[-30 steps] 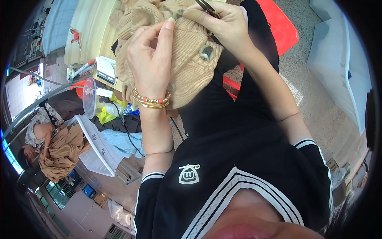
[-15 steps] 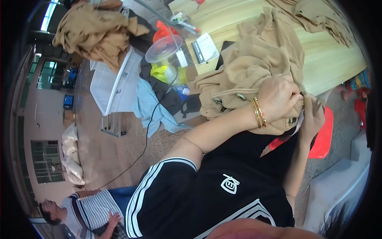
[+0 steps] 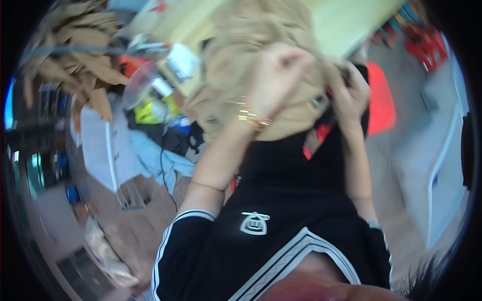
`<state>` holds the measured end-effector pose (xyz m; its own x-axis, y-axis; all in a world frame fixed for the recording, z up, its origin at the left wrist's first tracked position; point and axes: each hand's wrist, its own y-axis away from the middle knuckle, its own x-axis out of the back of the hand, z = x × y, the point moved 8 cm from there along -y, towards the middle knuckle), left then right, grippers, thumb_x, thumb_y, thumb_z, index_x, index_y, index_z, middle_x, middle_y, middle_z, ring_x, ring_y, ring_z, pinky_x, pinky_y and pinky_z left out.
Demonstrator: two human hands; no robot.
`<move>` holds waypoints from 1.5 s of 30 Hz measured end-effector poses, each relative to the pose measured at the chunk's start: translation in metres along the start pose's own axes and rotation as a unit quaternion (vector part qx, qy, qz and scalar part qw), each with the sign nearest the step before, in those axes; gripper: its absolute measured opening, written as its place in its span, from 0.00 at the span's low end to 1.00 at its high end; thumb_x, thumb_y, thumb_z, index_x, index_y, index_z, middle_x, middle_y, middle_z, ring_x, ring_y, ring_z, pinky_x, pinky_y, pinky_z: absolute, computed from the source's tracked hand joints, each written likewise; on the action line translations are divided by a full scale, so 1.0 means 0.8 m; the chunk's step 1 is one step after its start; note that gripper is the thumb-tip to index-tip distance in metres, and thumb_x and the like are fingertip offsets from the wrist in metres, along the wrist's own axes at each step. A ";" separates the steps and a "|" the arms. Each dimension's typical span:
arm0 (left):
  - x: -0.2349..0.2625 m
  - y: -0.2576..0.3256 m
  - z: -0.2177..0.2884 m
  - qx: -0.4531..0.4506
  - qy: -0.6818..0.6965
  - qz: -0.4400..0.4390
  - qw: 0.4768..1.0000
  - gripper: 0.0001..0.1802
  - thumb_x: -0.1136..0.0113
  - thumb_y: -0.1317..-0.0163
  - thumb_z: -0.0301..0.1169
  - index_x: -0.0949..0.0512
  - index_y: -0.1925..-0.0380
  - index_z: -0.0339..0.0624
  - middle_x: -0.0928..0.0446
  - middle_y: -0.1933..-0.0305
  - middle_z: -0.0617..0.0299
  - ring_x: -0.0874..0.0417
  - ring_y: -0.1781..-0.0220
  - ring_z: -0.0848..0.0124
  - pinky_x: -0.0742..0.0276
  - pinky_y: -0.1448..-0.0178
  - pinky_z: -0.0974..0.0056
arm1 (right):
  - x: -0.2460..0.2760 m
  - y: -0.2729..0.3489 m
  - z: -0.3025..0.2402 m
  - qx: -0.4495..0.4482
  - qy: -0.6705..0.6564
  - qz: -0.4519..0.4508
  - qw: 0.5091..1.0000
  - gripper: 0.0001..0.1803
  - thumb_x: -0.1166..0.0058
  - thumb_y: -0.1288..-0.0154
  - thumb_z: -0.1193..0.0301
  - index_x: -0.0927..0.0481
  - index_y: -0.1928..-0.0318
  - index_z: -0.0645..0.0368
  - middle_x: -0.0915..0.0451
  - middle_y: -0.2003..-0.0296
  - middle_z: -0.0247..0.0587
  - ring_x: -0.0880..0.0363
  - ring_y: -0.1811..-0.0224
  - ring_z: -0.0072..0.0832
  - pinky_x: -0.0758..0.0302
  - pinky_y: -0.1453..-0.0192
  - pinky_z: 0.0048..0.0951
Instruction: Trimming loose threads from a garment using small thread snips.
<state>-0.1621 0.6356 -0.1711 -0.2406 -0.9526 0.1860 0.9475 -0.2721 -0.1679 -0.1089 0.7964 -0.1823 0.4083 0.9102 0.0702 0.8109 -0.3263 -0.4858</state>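
A tan knitted cardigan with dark buttons lies bunched across my lap and up onto the table. My left hand, with gold bangles at its wrist, is over the cardigan, its fingers curled together. Motion smears this hand, and what its fingers may pinch cannot be made out. At the cardigan's right edge my right hand is closed, gripping the knit between thumb and fingers. A button shows on the cloth between the two hands.
The pale wooden table bears a small box. To the left are a clear plastic tub, light blue cloth, a white bin and heaped brown garments. A red stool and a grey-white bin stand right.
The view has swung, so everything sits further left. My left hand has moved away from my right hand, which stays at the cardigan's edge.
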 end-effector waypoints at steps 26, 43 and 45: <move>-0.013 -0.006 0.021 -0.039 0.041 -0.064 0.996 0.05 0.43 0.30 0.25 0.23 0.58 0.35 0.20 0.60 0.65 0.23 0.59 0.84 0.28 0.55 0.78 | 0.025 -0.006 -0.036 0.099 0.122 -0.047 0.986 0.16 0.46 0.30 0.65 0.26 0.46 0.57 0.21 0.64 0.37 0.22 0.64 0.28 0.31 0.59 0.29; -0.009 -0.009 0.020 -0.055 -0.012 -0.030 0.998 0.05 0.43 0.31 0.26 0.23 0.62 0.34 0.22 0.66 0.67 0.26 0.65 0.84 0.30 0.60 0.77 | 0.015 -0.022 -0.082 0.179 0.340 -0.149 0.911 0.14 0.41 0.41 0.66 0.18 0.56 0.56 0.24 0.70 0.37 0.21 0.67 0.36 0.25 0.68 0.33; -0.011 -0.008 0.022 -0.061 -0.024 -0.039 0.997 0.05 0.43 0.31 0.26 0.23 0.62 0.33 0.22 0.67 0.66 0.26 0.65 0.83 0.30 0.60 0.76 | 0.016 -0.024 -0.082 0.192 0.332 -0.149 0.912 0.13 0.41 0.40 0.66 0.18 0.56 0.56 0.24 0.70 0.38 0.20 0.66 0.36 0.24 0.67 0.33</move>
<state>-0.1621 0.6480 -0.1544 -0.2989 -0.9212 0.2491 0.8930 -0.3621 -0.2672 -0.0914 0.7977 -0.1151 0.4601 0.5477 0.6988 0.7733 0.1395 -0.6185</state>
